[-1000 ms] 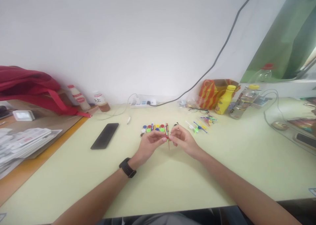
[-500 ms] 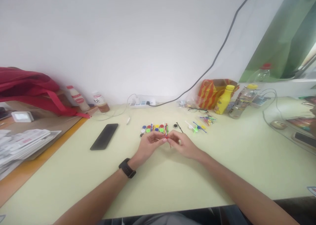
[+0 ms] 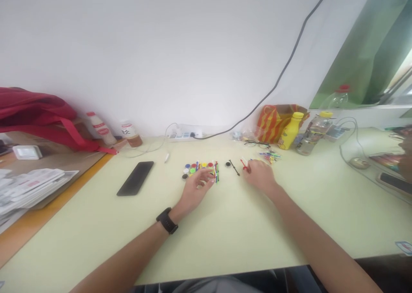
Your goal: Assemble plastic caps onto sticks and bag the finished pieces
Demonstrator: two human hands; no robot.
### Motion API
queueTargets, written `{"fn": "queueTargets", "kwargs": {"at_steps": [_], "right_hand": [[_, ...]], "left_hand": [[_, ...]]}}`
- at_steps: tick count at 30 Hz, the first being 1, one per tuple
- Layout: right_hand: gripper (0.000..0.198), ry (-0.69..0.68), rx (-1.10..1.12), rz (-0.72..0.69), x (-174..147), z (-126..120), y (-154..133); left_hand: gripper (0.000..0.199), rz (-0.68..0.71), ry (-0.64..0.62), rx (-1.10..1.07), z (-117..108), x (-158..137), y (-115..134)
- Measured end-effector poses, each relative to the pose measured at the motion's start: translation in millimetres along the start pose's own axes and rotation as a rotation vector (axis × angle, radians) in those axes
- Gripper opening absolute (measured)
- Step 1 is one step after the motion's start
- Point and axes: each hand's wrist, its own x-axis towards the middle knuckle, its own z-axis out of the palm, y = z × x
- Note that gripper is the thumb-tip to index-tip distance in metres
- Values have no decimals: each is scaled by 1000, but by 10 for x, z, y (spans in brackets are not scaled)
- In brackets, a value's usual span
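My right hand (image 3: 260, 175) is closed, its fingers pinching a small red plastic piece (image 3: 243, 163) with a thin, arrow-like end. Beneath and behind that hand lie white, green and blue plastic pieces, mostly hidden. My left hand (image 3: 197, 185), with a black watch at the wrist, rests with curved fingers apart and nothing clearly in them. It partly covers a group of coloured round discs (image 3: 192, 170) and several thin sticks (image 3: 217, 173) beside them. Between the hands lie a black disc (image 3: 228, 164) and a black stick with wider ends (image 3: 234, 167).
A black phone (image 3: 135, 178) lies to the left. Toward the wall are a power strip (image 3: 186, 135), eyeglasses (image 3: 256, 144), a striped bag (image 3: 268, 123), a yellow bottle (image 3: 290, 131) and a packet of coloured pieces (image 3: 271, 157). Papers (image 3: 30, 188) are stacked far left.
My hands were together at the sticks and have parted. The right one has moved right with the red plastic piece, over the loose pieces; the left has stayed by the discs, its fingers loosened.
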Motion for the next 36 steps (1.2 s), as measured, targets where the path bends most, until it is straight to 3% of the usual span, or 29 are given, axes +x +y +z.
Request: {"fn": "queueTargets", "kwargs": {"at_steps": [4,8,17,26,29,36], "right_hand": [[13,127,-19,-191,-15,10,-70],[18,97,-54,-326,-53,66,-172],[21,11,6,-345,-56,113,-195],[16,101,253,-221,-34,86,-184],[24,128,339,-241,-27,101,-179],[24,88,312,-309,-23,157,-175]], "left_hand": [[31,16,9,2,7,-8,-29],[30,16,5,6,11,-7,-49],[25,22,8,22,12,-8,-54],[25,23,7,40,8,-2,-30],[26,21,3,35,12,-5,-20],[26,10,13,26,16,-8,2]]}}
